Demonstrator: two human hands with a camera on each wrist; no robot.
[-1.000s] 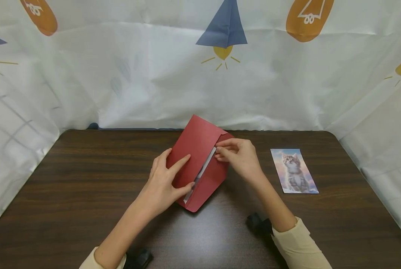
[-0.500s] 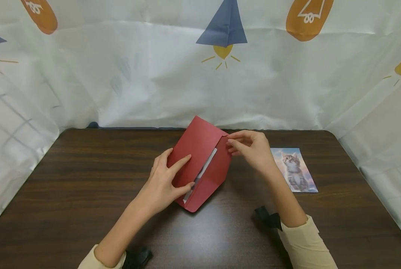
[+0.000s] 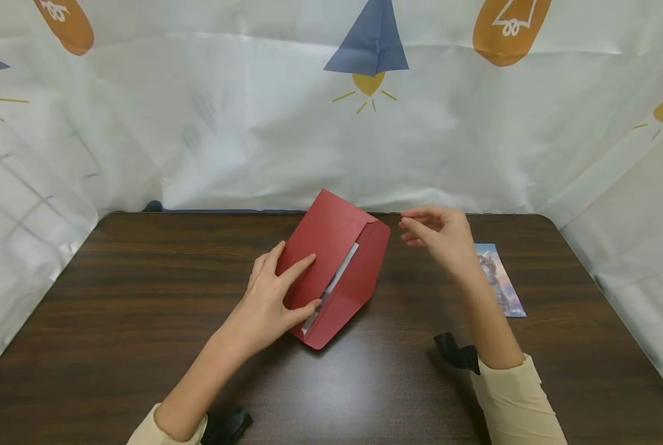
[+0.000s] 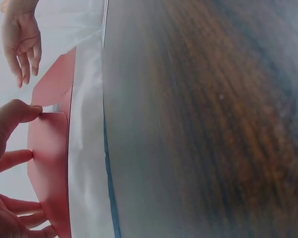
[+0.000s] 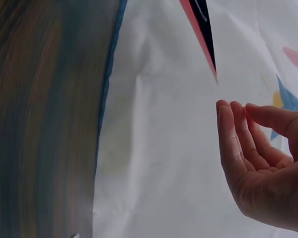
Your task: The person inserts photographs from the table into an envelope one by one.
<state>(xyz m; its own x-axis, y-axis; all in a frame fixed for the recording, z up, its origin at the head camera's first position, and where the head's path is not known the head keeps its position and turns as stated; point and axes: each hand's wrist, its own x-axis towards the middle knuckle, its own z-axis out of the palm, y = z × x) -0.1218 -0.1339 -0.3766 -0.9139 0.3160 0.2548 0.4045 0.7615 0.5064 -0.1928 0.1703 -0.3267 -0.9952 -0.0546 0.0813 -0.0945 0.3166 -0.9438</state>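
Observation:
My left hand [image 3: 272, 300] grips a red envelope [image 3: 328, 238] near the middle of the table, fingers spread over its left side and thumb at the opening. The envelope stands at a slant, its flap [image 3: 359, 281] folded out to the lower right. A strip of white paper [image 3: 342, 269] shows inside the opening. My right hand [image 3: 445, 238] hovers to the right of the envelope, apart from it, fingers loosely bent with nothing between them. In the right wrist view the envelope [image 5: 198, 34] shows as a narrow red and dark wedge beyond the fingertips.
A kitten picture card [image 3: 503, 284] lies on the right side of the dark wooden table [image 3: 142, 296], partly covered by my right forearm. Behind the table hangs a white sheet [image 3: 287, 136] with printed shapes. Black straps [image 3: 456, 352] sit at both wrists.
My right hand has moved from the envelope's opening up and to the right, away from it, and its forearm now covers part of the kitten card. The left hand and envelope have hardly moved.

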